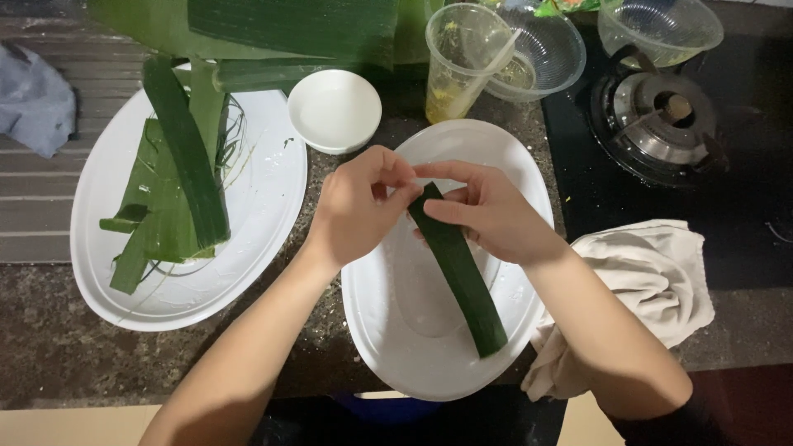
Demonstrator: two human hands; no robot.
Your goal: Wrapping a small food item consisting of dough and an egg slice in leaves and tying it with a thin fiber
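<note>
Both hands meet over the plate (529,330). The left hand (357,206) and the right hand (487,216) pinch the top end of a long green leaf strip (462,277). The fingers are closed on it, close together, maybe to fold or roll that end. The rest of the strip hangs down and its low end rests in the plate, so it stays clean and off the counter.

More leaf strips (178,190) lie in a pile on a second plate (264,206) to the left, near enough to grab. A small white bowl (334,110) sits just above the hands. A plastic cup (462,62) stands behind it. A cloth (652,281) lies by the right arm, handy for wiping. A stove burner (661,120) is at the top right, well apart.
</note>
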